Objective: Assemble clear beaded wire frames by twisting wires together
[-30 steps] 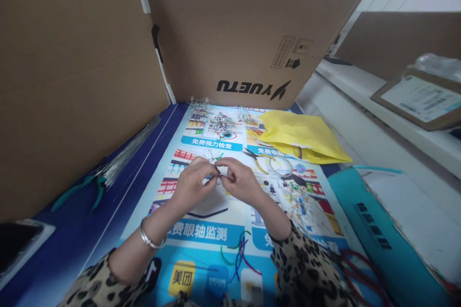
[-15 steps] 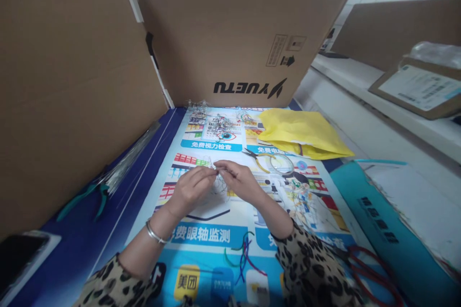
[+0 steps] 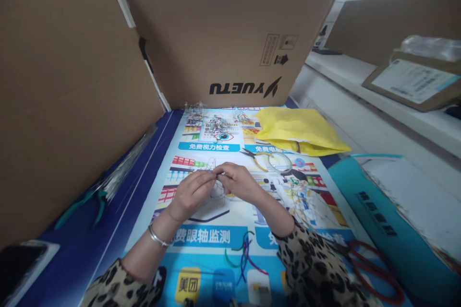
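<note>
My left hand [image 3: 193,193] and my right hand [image 3: 237,183] meet over the printed mat, fingertips pinched together. Between them is a thin bent wire [image 3: 212,164], whose fine silvery loops show above and below the fingers. The exact spot where they grip it is covered by the fingers. Short red, green, blue and purple wire pieces [image 3: 245,255] lie on the mat nearer to me. Beyond my right hand are yellow-handled pliers [image 3: 261,162] and a coil of silvery wire [image 3: 280,163].
Cardboard panels [image 3: 223,29] wall the back and left. Tangled wire pieces [image 3: 218,125] lie at the far end. Green-handled pliers [image 3: 100,207] and straight wires [image 3: 126,169] lie left, above a phone [image 3: 21,268]. Rightward are a yellow bag [image 3: 302,129], teal box [image 3: 370,216] and red-handled scissors [image 3: 376,271].
The camera view has shifted slightly. Both hands stay together at the wire, with the fingers a little repositioned. The other things lie as before.
</note>
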Demonstrator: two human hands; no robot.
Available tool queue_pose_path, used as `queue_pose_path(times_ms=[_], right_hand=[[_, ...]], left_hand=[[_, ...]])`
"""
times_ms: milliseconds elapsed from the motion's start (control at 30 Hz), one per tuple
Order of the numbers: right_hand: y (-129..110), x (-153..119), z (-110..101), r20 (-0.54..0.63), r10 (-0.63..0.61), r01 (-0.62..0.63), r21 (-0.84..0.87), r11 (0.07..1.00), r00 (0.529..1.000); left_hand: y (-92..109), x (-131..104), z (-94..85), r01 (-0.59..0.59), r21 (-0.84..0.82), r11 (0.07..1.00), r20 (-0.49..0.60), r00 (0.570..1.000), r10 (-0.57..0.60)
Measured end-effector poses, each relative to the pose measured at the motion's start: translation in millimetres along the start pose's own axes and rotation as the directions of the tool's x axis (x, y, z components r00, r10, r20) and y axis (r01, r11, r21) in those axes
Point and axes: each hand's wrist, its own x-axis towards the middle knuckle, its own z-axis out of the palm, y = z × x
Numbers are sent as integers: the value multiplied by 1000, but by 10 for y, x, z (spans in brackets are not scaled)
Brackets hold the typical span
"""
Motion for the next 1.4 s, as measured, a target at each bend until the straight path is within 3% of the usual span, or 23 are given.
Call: queue_pose_path(times_ms=[367,467,600,767,900,1067,1200,1300,1400], right_hand=[[-5,-16,-68,53,80,-88,155,984,995],[2,4,-93,-55,31,-27,73,997,998],[42,32,-122,-281,-9,-31,-137,990,960],[95,45,-133,-348,-20,-95,-310,946,937],[96,49,-121,-370,-58,-71,-324,943,927],[76,44,-111,-366,-69,-43,-290,956,928],[75,43,-99,-350,-75,-31,-287,957,934],[76,44,-98,-335,-76,-24,-283,959,939],[81,45,-98,-311,-69,-21,-277,960,948]], left_hand=[[6,11,43,88,10,996,-64,994,-87],[9,24,35,147,37,988,-85,986,-144],[14,50,5,269,56,961,-123,957,-261],[8,80,3,345,103,933,-74,938,-339],[-2,83,18,380,249,891,30,917,-399],[17,109,13,395,394,830,192,848,-495],[70,204,-30,468,446,763,301,725,-620],[117,294,-96,569,369,735,364,639,-678],[156,360,-158,675,180,716,384,622,-682]])
